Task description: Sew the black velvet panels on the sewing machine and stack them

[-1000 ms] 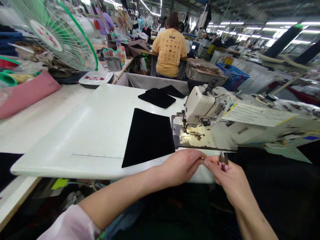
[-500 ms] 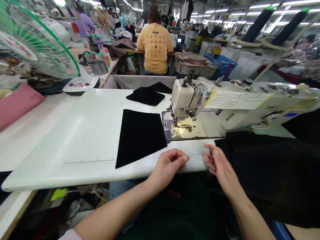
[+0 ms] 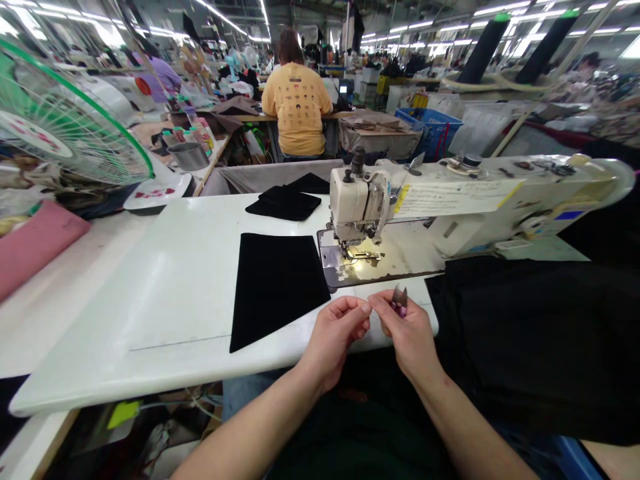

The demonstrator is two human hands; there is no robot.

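sewing hall, white tabletop [image 3: 185,287] (glossy), black cloth [image 3: 277,283]

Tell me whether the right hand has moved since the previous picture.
Yes: the right hand went left, toward the left hand, judged against the sewing machine.

Before you, a large workshop hall. Ceiling strip lights [image 3: 419,25] run in long rows; brighter panels at the far left may be windows, too washed out to be sure. Past your white tabletop [image 3: 165,287]: a person in a yellow T-shirt [image 3: 296,107], back to you, seated at a workbench [image 3: 260,119]. Right of them, a cloth-draped table [image 3: 383,139], then a blue plastic crate [image 3: 437,130]. At your left, a green-rimmed electric fan [image 3: 65,120] beside a metal pot [image 3: 189,157]. Farther back, blurred clutter.
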